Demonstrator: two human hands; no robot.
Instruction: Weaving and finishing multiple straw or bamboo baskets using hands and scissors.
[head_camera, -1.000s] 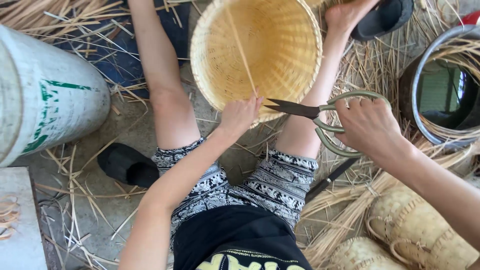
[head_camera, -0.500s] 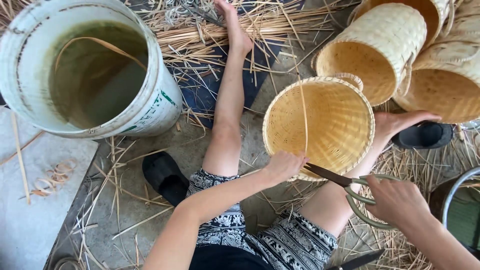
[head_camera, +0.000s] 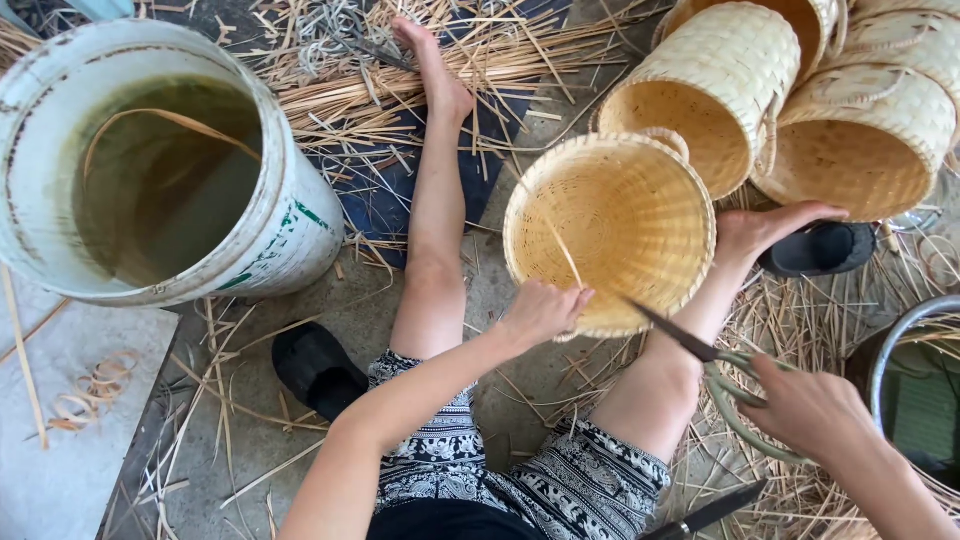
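Left hand: closed on the near rim of the round pale woven bamboo basket, pinching a loose strip.
Right hand: gripping green-handled scissors, blades shut, beside the rim.
Basket: between the knees, fully woven.
Left to do: stray strip looks uncut.
Nearby: white plastic bucket of murky water; stacked finished baskets.
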